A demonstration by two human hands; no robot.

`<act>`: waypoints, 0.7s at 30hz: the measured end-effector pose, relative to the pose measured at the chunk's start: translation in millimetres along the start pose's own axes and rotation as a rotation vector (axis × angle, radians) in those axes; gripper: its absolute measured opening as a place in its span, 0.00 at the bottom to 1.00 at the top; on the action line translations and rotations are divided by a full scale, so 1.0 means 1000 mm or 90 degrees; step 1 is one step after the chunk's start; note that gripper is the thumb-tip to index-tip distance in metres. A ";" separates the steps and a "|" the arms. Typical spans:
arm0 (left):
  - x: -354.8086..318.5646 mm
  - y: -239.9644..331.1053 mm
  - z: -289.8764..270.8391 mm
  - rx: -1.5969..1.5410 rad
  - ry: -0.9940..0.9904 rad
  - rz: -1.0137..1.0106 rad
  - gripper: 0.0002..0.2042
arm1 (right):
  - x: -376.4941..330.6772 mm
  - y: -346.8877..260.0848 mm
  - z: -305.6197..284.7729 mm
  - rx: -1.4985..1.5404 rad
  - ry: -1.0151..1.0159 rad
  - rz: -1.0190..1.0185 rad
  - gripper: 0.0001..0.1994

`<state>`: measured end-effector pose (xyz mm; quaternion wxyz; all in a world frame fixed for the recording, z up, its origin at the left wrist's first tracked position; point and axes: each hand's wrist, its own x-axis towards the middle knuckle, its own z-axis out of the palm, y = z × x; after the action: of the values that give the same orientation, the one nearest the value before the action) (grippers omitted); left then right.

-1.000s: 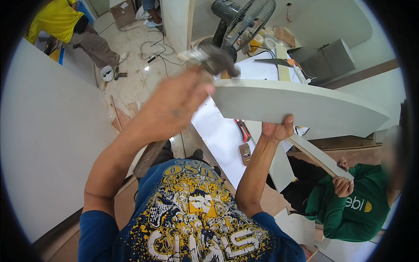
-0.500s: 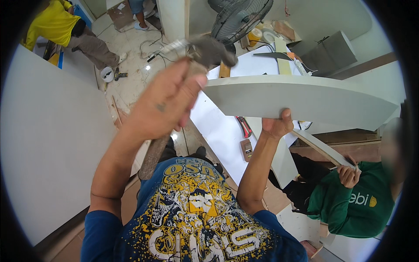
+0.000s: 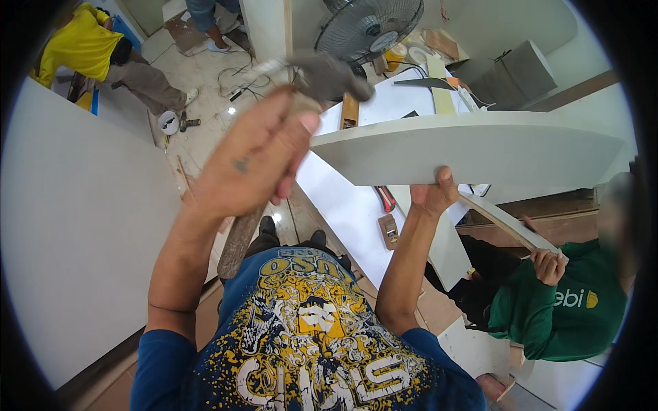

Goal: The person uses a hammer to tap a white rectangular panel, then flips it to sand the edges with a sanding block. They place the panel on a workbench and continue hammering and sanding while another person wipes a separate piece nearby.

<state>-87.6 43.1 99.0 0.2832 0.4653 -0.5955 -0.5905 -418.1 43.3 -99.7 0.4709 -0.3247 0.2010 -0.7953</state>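
Observation:
My left hand (image 3: 253, 161) is raised, its fingers wrapped round the wooden handle of a claw hammer (image 3: 240, 245). The hammer's metal head is blurred and stands just off the left end of a long grey panel (image 3: 473, 156) with a pale, curved top edge. From below, my right hand (image 3: 434, 197) grips the panel's lower edge, thumb on the near face and the other fingers partly hidden. Beneath the panel, on a white work surface (image 3: 336, 205), lie a red utility knife (image 3: 384, 198) and a small wooden hand plane (image 3: 388, 231).
At the right, a person in green (image 3: 548, 315) holds a narrow board (image 3: 507, 222). A person in yellow (image 3: 86, 41) bends at the far left. A black fan (image 3: 370, 31) stands behind the work surface. A large pale panel (image 3: 75, 219) fills the left side. Cables lie on the floor.
The view has shifted slightly. The hammer and my left hand stay almost in place, the hammer head still blurred. The long panel's left end sits a little farther left and lower.

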 end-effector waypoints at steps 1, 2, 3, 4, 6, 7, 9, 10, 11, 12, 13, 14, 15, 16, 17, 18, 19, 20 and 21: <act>-0.003 0.004 -0.003 -0.024 0.030 0.051 0.20 | 0.003 0.001 -0.003 0.015 0.001 0.001 0.36; -0.003 -0.006 -0.001 0.033 0.038 0.076 0.19 | 0.004 0.002 0.003 0.025 -0.005 0.001 0.36; 0.003 -0.030 0.002 0.090 0.045 0.100 0.19 | 0.004 0.003 0.009 0.036 -0.010 0.001 0.35; 0.005 -0.040 0.007 0.089 0.032 0.117 0.19 | 0.003 0.002 0.013 0.042 -0.013 -0.001 0.35; 0.009 -0.059 0.016 0.088 0.007 0.152 0.17 | 0.002 0.000 0.010 0.024 -0.007 0.006 0.34; 0.008 -0.051 0.013 0.030 -0.008 0.107 0.18 | 0.000 -0.002 0.004 0.010 0.003 0.009 0.34; 0.003 -0.026 0.005 -0.047 0.031 0.081 0.18 | -0.002 -0.005 -0.006 0.022 0.011 0.011 0.34; 0.003 -0.026 0.004 -0.046 0.043 0.081 0.18 | 0.000 -0.004 -0.006 0.033 0.007 0.009 0.34; 0.004 -0.029 0.004 -0.046 0.055 0.081 0.18 | 0.002 -0.003 -0.006 0.039 0.009 0.005 0.35; 0.006 -0.034 0.005 -0.045 0.066 0.082 0.19 | 0.003 -0.002 -0.007 0.046 0.012 0.002 0.35; 0.006 -0.051 0.017 0.049 0.069 0.036 0.19 | 0.004 0.001 -0.004 0.053 0.012 0.003 0.35; 0.007 -0.054 0.017 0.050 0.034 0.020 0.19 | 0.004 -0.001 -0.004 0.029 0.011 0.002 0.35; 0.008 -0.056 0.015 0.050 -0.001 0.005 0.19 | 0.004 -0.005 -0.003 0.005 0.009 0.001 0.35; 0.009 -0.059 0.015 0.051 -0.039 -0.015 0.19 | 0.001 -0.007 -0.006 -0.019 0.012 0.002 0.35; 0.010 -0.050 0.010 -0.015 0.009 -0.002 0.19 | -0.002 -0.008 -0.010 -0.014 0.031 0.005 0.35; 0.006 -0.042 0.009 -0.039 0.040 0.018 0.19 | -0.004 -0.008 -0.016 -0.010 0.049 0.007 0.35; 0.003 -0.032 0.004 -0.059 0.078 0.047 0.19 | -0.002 -0.006 -0.016 0.001 0.059 0.006 0.35; 0.002 -0.027 0.002 -0.079 0.115 0.075 0.19 | -0.001 -0.005 -0.017 0.009 0.052 0.007 0.35; 0.008 -0.034 0.008 -0.052 0.117 0.019 0.18 | 0.000 -0.006 -0.019 0.017 0.045 0.008 0.35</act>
<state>-90.7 43.9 63.3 0.3643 0.4967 -0.5495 -0.5645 -435.0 45.8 -109.3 0.4725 -0.2889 0.2086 -0.8061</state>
